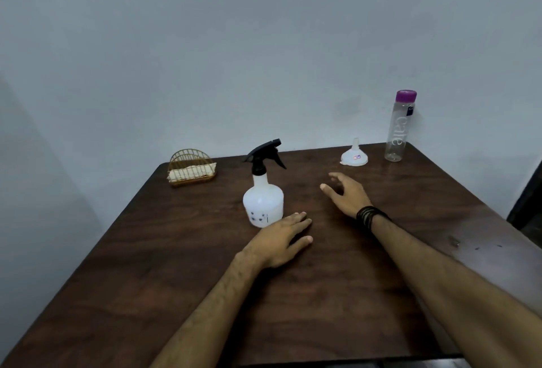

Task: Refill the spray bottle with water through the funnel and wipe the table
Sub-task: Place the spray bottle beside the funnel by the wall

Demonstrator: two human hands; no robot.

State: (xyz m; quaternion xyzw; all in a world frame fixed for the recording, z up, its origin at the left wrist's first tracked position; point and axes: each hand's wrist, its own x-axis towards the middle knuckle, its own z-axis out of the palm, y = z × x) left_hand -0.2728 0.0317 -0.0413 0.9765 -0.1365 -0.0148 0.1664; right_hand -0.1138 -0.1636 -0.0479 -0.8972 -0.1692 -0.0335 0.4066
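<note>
A white spray bottle (263,200) with a black trigger head stands upright near the middle of the dark wooden table (205,294). My left hand (283,237) lies with straight fingers just in front and to the right of the bottle, holding nothing. My right hand (347,193) hovers over the table to the bottle's right, fingers spread and relaxed, empty. A white funnel (354,155) sits upside down at the back right. Beside the funnel stands a clear water bottle (398,130) with a purple cap.
A gold wire holder (192,168) with a folded cloth or napkins sits at the table's back left corner. A plain wall rises right behind the table. A dark object (528,206) stands past the right edge.
</note>
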